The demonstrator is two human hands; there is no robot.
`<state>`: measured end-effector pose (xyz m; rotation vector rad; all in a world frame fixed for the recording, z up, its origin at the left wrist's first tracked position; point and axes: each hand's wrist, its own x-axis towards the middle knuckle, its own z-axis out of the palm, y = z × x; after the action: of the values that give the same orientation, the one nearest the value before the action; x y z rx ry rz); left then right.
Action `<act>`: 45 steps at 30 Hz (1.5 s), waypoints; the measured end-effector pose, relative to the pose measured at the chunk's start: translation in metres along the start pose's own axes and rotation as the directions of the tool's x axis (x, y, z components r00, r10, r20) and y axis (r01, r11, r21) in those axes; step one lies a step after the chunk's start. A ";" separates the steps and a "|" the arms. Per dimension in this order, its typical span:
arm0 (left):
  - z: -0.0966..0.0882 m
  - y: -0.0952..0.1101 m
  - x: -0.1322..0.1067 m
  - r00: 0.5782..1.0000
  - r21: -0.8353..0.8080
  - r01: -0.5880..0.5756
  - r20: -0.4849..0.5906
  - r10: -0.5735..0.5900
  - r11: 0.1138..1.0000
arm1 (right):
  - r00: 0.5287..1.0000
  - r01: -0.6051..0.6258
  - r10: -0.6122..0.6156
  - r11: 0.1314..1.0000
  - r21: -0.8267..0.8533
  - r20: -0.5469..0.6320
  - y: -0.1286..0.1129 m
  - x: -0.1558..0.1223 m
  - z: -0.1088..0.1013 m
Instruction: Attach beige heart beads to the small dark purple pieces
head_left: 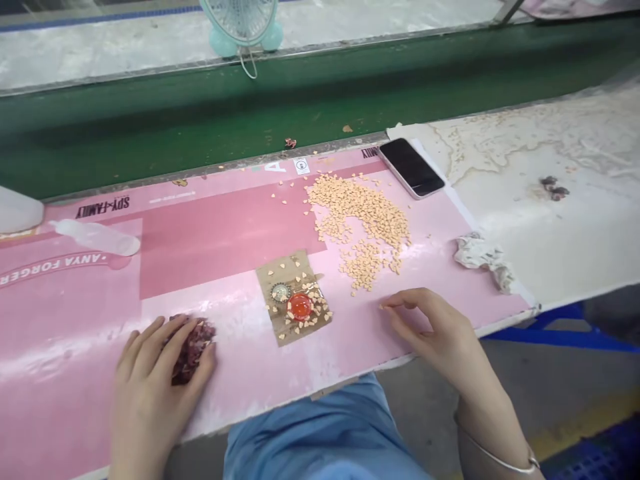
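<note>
My left hand (155,373) lies over a heap of small dark red pieces (196,347) on the pink mat (210,233), its fingers stretched and slightly curled round the heap. My right hand (430,323) rests near the mat's front edge with thumb and fingertips pinched on a tiny beige piece. Just beyond it spreads a large scatter of beige heart-shaped pieces (363,217). Between my hands a brown card (293,297) carries a red round gem (300,307), a small metal ring part (281,292) and several beige pieces.
A phone (411,167) lies face up at the mat's far right corner. A crumpled paper (483,257) sits right of the mat. A clear bottle (97,237) lies on the left. A mint fan (243,27) stands beyond the green belt (320,100).
</note>
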<state>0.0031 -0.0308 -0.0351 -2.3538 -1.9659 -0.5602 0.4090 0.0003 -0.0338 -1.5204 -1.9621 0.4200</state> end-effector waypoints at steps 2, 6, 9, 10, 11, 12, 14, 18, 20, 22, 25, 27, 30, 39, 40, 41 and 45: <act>0.000 0.000 0.003 1.000 0.002 -0.019 -0.008 0.019 1.000 | 0.999 -0.039 0.040 0.999 -0.036 0.003 -0.001 -0.007 -0.001; 0.001 0.016 0.009 0.998 -0.035 -0.044 -0.044 0.042 0.998 | 0.998 -0.058 0.058 0.998 -0.033 0.005 -0.003 -0.012 0.002; 0.006 0.040 0.016 0.993 -0.081 -0.120 -0.028 0.118 0.989 | 1.000 -0.013 0.013 0.998 -0.054 0.007 -0.003 -0.010 0.007; 0.009 0.047 0.020 0.989 -0.090 -0.150 -0.008 0.150 0.985 | 1.000 0.004 -0.003 0.998 -0.064 0.008 -0.003 -0.009 0.008; 0.013 0.053 0.023 0.984 -0.095 -0.174 0.020 0.176 0.980 | 1.000 0.019 -0.018 0.997 -0.072 0.010 -0.003 -0.008 0.008; 0.017 0.057 0.027 0.979 -0.097 -0.190 0.053 0.196 0.977 | 0.999 0.030 -0.029 0.997 -0.077 0.016 -0.003 -0.007 0.008; 0.025 0.061 0.033 0.970 -0.100 -0.205 0.114 0.216 0.974 | 0.998 0.058 -0.055 0.995 -0.082 0.034 -0.005 -0.004 0.007; 0.032 0.056 0.039 0.952 -0.149 -0.213 0.190 0.239 0.966 | 0.993 0.106 -0.101 0.988 -0.110 0.054 -0.008 0.000 0.004; 0.033 0.054 0.040 0.949 -0.174 -0.215 0.196 0.247 0.961 | 0.992 0.113 -0.107 0.988 -0.107 0.059 -0.009 0.000 0.003; 0.032 0.052 0.040 0.947 -0.189 -0.215 0.198 0.251 0.958 | 0.992 0.118 -0.112 0.988 -0.100 0.058 -0.010 0.000 0.003; 0.032 0.051 0.041 0.942 -0.191 -0.226 0.205 0.264 0.955 | 0.993 0.113 -0.108 0.988 -0.104 0.051 -0.009 -0.002 0.004; 0.030 0.051 0.043 0.938 -0.192 -0.245 0.200 0.282 0.950 | 0.994 0.098 -0.093 0.990 -0.098 0.050 -0.008 -0.003 0.005; 0.027 0.052 0.046 0.935 -0.190 -0.251 0.207 0.289 0.949 | 0.996 0.081 -0.079 0.994 -0.071 0.037 -0.006 -0.003 0.005; 0.023 0.061 0.048 0.931 -0.150 -0.296 0.174 0.320 0.943 | 0.994 0.097 -0.097 0.995 -0.008 0.048 -0.005 0.002 0.005; 0.023 0.061 0.048 0.933 -0.145 -0.301 0.162 0.322 0.943 | 0.994 0.101 -0.101 0.995 0.002 0.048 -0.005 0.003 0.005; 0.023 0.061 0.049 0.934 -0.139 -0.303 0.153 0.323 0.943 | 0.993 0.104 -0.105 0.994 0.013 0.046 -0.004 0.004 0.005; 0.019 0.057 0.050 0.924 -0.118 -0.321 0.179 0.338 0.940 | 0.993 0.114 -0.116 0.991 0.068 0.027 -0.002 0.005 0.006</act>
<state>0.0697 0.0090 -0.0264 -2.8104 -1.5745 -0.4116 0.4030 0.0054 -0.0363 -1.3597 -2.0275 0.4566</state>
